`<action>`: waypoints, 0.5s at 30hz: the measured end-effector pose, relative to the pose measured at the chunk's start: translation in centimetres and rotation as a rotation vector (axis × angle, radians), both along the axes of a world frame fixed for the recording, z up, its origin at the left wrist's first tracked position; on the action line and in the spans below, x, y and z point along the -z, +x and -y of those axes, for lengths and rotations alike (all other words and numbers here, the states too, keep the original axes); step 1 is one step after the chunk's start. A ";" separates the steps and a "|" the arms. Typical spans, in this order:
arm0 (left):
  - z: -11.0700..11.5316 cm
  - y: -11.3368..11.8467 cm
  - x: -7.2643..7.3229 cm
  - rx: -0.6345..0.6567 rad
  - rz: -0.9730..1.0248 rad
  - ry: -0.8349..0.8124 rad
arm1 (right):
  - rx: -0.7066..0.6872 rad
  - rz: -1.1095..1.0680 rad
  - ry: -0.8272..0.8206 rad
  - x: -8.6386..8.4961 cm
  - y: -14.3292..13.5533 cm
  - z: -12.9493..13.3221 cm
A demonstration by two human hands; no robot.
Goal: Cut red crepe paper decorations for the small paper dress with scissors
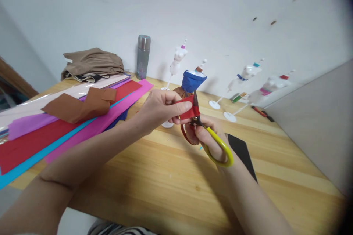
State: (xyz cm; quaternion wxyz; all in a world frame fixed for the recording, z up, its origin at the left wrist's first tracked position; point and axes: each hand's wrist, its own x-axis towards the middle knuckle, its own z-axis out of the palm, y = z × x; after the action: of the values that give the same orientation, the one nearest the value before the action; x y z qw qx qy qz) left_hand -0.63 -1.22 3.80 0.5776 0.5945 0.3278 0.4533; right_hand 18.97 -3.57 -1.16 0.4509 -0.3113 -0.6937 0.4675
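The wooden tabletop point(176, 183) is stretching beneath the blue-wrapped mannequin point(194, 80). Left of the mannequin, long coloured sheets point(66, 132) are lying overlapped. Nearer than the mannequin, the left hand point(164, 108) is pinching a red piece; the right hand point(208, 137) is gripping scissors point(197, 120), whose blades are touching that small red piece point(191, 98).

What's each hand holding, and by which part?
Left hand: red fabric, pinched by its left side. Right hand: scissors, by the handle loops.

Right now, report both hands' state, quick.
Left hand: closed, pinching a strip of red fabric.
Right hand: closed, holding scissors by the handles.
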 end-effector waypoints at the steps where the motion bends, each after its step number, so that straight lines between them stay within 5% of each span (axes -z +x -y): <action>1: 0.0 0.0 0.0 0.005 -0.001 0.001 | 0.003 0.006 0.002 0.0 0.0 0.0; 15: 0.3 0.3 -0.3 0.008 -0.080 -0.036 | -0.070 -0.003 0.012 0.9 0.4 -0.4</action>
State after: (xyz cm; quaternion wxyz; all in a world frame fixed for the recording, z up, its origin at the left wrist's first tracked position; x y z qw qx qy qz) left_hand -0.38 -1.49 4.11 0.5766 0.6029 0.3563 0.4209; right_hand 19.41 -3.12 -2.05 0.4372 -0.2832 -0.7064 0.4793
